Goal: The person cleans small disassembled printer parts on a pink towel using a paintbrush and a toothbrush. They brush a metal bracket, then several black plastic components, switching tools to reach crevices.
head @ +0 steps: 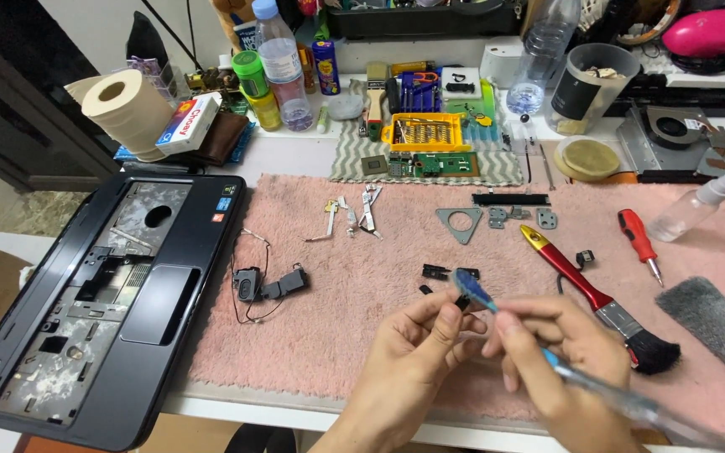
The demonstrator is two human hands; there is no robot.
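My left hand [413, 352] pinches a small black plastic part [462, 301] between thumb and fingers above the pink cloth [337, 319]. My right hand [560, 361] grips a clear blue-tipped toothbrush [597, 386], its blue head [472, 289] touching the black part. Small black pieces [436, 271] lie on the cloth just beyond my fingers. A red-handled paintbrush [593, 298] lies right of my hands.
A stripped black laptop palmrest [94, 310] sits at the left. Small speakers with wires [266, 285], metal hinges [362, 210], a triangular bracket [461, 223], a red screwdriver [639, 243], a spray bottle [698, 205] and a grey rag [715, 323] lie on the cloth. Bottles, a tissue roll and a yellow bit case crowd the back.
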